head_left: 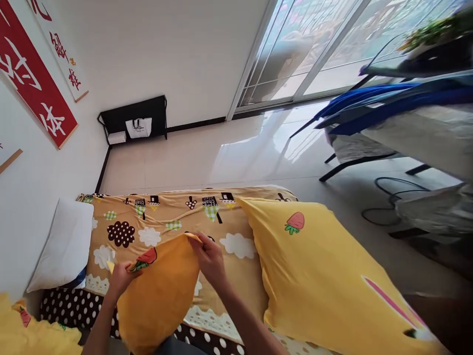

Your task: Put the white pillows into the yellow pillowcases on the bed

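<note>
An orange-yellow pillowcase (pixel 158 291) with a strawberry print hangs between my two hands above the near side of the bed. Its upper left edge is pinched in my left hand (pixel 123 278). My right hand (pixel 211 257) grips the upper right corner between thumb and fingers. The cloth sags toward my lap, and its lower end is cut off by the frame. A white pillow (pixel 66 246) lies at the head of the bed, against the wall. To the right of my right hand, a plump yellow pillow (pixel 314 271) with a strawberry and other prints covers the bed's other end.
Under everything is a tan patterned bedsheet (pixel 207 217) over a dotted dark side. More yellow cloth (pixel 37 330) lies at the lower left. Beyond the bed, a white bag (pixel 139 128) stands on a black rack (pixel 133 116). Chair-like furniture (pixel 369 113) stands right, by the glass door (pixel 295 54).
</note>
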`<control>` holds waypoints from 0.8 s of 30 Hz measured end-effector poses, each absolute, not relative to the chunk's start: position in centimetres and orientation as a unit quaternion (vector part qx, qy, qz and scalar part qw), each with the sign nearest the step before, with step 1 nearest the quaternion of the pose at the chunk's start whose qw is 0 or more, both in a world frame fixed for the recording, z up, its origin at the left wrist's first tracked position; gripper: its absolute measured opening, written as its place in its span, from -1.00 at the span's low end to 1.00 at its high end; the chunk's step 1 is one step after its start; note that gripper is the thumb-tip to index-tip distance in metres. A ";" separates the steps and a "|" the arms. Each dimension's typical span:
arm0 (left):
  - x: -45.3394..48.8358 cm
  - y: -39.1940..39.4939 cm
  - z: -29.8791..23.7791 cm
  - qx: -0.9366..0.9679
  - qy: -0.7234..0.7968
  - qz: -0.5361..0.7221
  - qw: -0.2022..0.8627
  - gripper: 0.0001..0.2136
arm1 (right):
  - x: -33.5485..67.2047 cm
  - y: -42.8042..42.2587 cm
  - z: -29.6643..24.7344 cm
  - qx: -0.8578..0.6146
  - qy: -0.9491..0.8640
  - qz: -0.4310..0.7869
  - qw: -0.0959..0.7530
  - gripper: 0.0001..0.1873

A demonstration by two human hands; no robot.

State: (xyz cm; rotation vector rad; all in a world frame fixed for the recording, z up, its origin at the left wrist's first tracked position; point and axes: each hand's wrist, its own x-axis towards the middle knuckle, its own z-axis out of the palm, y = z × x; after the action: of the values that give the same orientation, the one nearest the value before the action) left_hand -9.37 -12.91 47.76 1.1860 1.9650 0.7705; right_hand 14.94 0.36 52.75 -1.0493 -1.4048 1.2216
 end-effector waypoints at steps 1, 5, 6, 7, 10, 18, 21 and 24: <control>-10.0 -13.4 46.4 0.442 0.764 0.297 0.364 -0.52 | 15.2 0.7 52.8 -0.433 -0.585 0.491 0.479 -0.58; -12.6 -14.4 43.3 0.449 0.754 0.296 0.377 -0.46 | 15.1 -0.1 51.7 -0.487 -0.610 0.436 0.449 -0.62; -13.3 -14.2 43.3 0.454 0.748 0.298 0.381 -0.47 | 15.1 -0.6 51.4 -0.503 -0.608 0.420 0.448 -0.62; -14.2 -13.8 43.5 0.462 0.741 0.299 0.386 -0.49 | 15.2 -1.0 51.3 -0.518 -0.603 0.407 0.450 -0.60; -17.0 -12.1 45.1 0.498 0.716 0.296 0.390 -0.53 | 16.1 -1.8 52.4 -0.558 -0.573 0.373 0.470 -0.54; -18.5 -8.1 51.0 0.604 0.624 0.350 0.351 -0.66 | 19.8 -4.1 57.2 -0.592 -0.584 0.228 0.506 -0.48; -18.7 -6.6 52.9 0.673 0.583 0.355 0.285 -0.76 | 20.5 -4.9 57.0 -0.618 -0.560 0.215 0.507 -0.46; -19.2 -4.9 55.1 0.710 0.587 0.330 0.204 -0.92 | 21.3 -4.4 56.8 -0.609 -0.569 0.229 0.503 -0.45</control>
State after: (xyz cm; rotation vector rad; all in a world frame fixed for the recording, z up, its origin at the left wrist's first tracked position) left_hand -19.21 -4.90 55.09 1.9819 1.6375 0.9214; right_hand 21.32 -4.44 56.81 -1.4718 -1.3749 0.5525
